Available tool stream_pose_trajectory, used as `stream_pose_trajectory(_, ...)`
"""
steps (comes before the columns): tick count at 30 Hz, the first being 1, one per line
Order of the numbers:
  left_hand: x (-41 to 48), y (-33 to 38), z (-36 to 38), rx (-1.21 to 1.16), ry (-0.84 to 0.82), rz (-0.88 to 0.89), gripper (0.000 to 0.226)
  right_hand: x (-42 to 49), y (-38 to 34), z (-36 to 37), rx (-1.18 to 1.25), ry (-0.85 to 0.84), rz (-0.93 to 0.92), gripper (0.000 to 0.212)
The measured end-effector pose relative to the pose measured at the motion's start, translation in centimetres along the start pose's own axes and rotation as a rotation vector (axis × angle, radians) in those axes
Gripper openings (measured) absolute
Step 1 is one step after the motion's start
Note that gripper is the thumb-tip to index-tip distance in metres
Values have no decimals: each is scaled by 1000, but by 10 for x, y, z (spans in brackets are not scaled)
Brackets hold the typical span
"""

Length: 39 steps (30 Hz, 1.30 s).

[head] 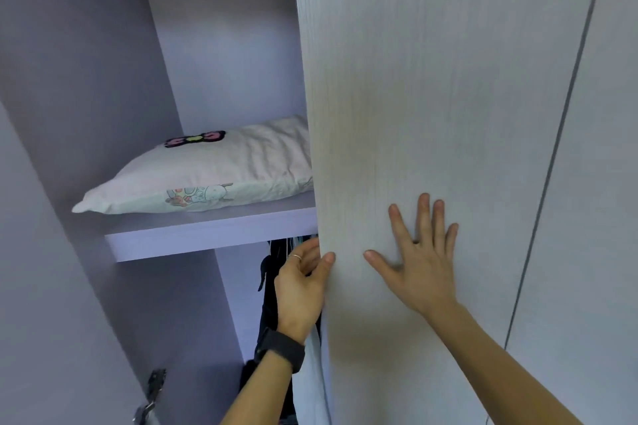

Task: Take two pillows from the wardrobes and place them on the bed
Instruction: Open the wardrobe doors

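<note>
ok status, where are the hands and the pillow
Left hand gripping door edge, right hand flat on it. Pillow on shelf, untouched, partly behind door.

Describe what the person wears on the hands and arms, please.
The left hand has a thin silver ring on one finger and a dark grey band, like a watch strap, on the wrist. The right hand has nothing on it. Both forearms are bare: no sleeves show.
</note>
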<state>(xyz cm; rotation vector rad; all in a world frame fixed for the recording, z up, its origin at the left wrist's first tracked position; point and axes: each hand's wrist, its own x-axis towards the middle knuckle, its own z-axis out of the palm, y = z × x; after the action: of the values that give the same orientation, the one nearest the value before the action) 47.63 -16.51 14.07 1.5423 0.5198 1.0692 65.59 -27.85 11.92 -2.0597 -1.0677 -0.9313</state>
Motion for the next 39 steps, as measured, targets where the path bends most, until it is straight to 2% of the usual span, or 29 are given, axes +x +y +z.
stream_pose_trajectory(5,-20,10,-14,-47,-106,-39,28,-25,-15,-31,105,-70,65,85)
stream_pose_trajectory(12,-85,36,-22,-194,-277,-67,28,-100,-44,-89,391,-222,252,77)
stream_pose_trajectory(15,-111,42,-21,-262,-420,-37,27,-152,-57,-115,460,-279,281,71)
stream_pose_trajectory(17,-122,45,-20,-340,-528,-53,29,-187,-65,-129,506,-290,288,67)
stream_pose_trajectory(20,-127,48,-15,-366,-627,-94,45,-227,-75,-144,579,-291,399,64)
stream_pose_trajectory(22,-131,51,-10,-368,-684,-82,42,-243,-81,-152,602,-258,469,63)
stream_pose_trajectory(27,-152,56,13,-370,-871,-40,44,-265,-82,-175,498,-126,588,67)
stream_pose_trajectory(30,-166,52,30,-314,-969,13,55,-277,-74,-187,348,-83,623,72)
stream_pose_trajectory(34,-185,33,58,-137,-965,210,63,-289,-61,-202,200,-77,681,76)
stream_pose_trajectory(39,-190,1,104,84,-974,429,71,-296,-46,-219,168,-30,755,75)
